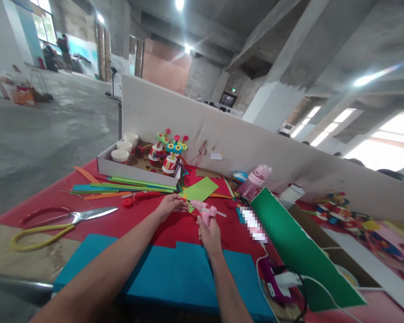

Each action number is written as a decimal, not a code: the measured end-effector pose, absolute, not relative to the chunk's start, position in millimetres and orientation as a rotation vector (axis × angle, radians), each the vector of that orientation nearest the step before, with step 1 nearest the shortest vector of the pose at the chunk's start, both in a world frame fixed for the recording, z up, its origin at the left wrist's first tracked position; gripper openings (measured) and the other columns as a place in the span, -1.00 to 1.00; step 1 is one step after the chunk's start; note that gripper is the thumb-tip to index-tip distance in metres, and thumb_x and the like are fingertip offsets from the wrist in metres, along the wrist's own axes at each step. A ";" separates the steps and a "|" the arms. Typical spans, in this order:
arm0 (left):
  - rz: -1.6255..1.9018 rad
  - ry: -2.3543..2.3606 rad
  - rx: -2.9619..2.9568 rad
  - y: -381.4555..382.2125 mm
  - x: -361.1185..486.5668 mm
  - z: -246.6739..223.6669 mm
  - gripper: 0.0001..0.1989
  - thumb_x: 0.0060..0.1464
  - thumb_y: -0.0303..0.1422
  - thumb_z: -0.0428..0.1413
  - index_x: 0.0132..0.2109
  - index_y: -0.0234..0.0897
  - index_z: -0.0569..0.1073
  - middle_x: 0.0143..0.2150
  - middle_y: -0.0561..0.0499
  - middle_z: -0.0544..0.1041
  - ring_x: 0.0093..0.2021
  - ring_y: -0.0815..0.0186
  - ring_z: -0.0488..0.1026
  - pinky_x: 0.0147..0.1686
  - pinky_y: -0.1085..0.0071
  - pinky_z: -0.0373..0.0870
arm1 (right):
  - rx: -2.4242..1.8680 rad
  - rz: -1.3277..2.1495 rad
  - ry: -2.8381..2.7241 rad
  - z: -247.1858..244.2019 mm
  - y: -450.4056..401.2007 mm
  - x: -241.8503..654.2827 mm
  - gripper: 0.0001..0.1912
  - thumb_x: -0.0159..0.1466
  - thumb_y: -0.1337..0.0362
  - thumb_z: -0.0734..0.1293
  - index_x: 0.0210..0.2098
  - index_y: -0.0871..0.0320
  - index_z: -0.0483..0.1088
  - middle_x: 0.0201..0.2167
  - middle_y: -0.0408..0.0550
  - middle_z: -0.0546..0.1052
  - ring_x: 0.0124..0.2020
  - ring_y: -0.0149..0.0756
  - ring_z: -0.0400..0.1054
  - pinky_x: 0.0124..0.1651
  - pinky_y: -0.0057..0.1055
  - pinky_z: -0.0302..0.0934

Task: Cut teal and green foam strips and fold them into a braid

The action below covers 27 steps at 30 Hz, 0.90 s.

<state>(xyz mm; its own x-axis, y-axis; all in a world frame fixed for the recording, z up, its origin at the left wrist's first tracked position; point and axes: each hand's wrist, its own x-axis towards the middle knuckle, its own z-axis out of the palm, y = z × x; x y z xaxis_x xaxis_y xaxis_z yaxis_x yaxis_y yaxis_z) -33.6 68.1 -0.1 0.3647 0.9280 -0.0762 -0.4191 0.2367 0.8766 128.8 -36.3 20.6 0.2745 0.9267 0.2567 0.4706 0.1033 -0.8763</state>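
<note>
My right hand [209, 231] is wrapped round the handle of a pink glue gun [205, 211], whose nozzle points left. My left hand [171, 206] is pinched at the nozzle side, by a small green piece [190, 207]; exactly what its fingertips hold is too small to tell. Just behind both hands a light green paper sheet [202, 188] lies on the red table cover [138, 220]. Blue sheets [161, 269] lie beneath my forearms. Green, blue and orange paper strips [121, 187] are spread to the left of my left hand.
Large scissors [90, 214] lie at the left. Behind stands a box [138, 172] with paper cups [120, 155] and cup figures [170, 162]. At the right are a pink bottle [256, 179], a green board [299, 251] and a purple power strip [276, 285] with cables.
</note>
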 end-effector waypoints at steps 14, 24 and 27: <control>1.015 0.553 0.778 65.2 -38.6 7.4 -0.79 -0.06 -0.42 0.27 -0.33 -0.40 0.38 -0.36 -0.20 0.60 -0.36 0.18 0.59 -0.33 0.34 0.52 | -1.471 0.926 -1.054 21.3 -29.2 171.1 -0.57 0.01 -0.03 0.39 -0.37 0.26 0.44 -0.60 -0.09 0.47 -0.60 -0.37 0.32 -0.51 -0.47 0.23; 1.002 0.589 0.820 61.3 -39.1 11.0 -0.81 -0.06 -0.41 0.26 -0.30 -0.42 0.43 -0.40 -0.16 0.59 -0.44 0.27 0.56 -0.40 0.40 0.50 | -2.409 0.291 -1.589 21.4 -29.8 209.8 -0.44 0.31 -0.07 -0.01 -0.16 0.23 0.39 -0.18 0.26 0.52 -0.19 -0.07 0.45 -0.27 -0.32 0.21; 1.008 0.615 0.819 60.4 -39.4 11.8 -0.80 -0.07 -0.40 0.27 -0.31 -0.40 0.42 -0.40 -0.14 0.58 -0.47 0.31 0.54 -0.43 0.43 0.49 | -2.440 0.195 -1.619 28.7 -35.6 206.8 -0.47 0.31 -0.07 0.00 -0.14 0.19 0.38 -0.17 0.23 0.50 -0.22 -0.09 0.46 -0.30 -0.33 0.20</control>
